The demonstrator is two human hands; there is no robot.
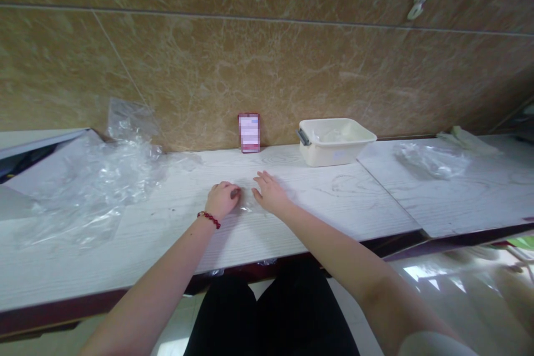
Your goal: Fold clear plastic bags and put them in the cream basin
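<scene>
The left hand curls over the table, thumb and fingers seemingly pinching a small dark piece; its exact nature is too small to tell. The right hand lies palm down with its fingers loosely spread, gripping nothing that shows. Between the two hands lies a clear plastic sheet, flat on the table and partly under or beside the fingers; the right hand's low, flat pose likely helps keep such light film from sliding. A red bracelet circles the left wrist.

Beyond the hands, a phone stands propped against the wall, probably so that its screen faces the person without being held. To its right, a cream tub with some clear plastic inside sits near the wall, presumably within reach yet out of the working spot. On the left, a loose heap of clear bags spreads beside a box, seemingly as a ready supply. Far right lie another clear bag and a pale cloth.
</scene>
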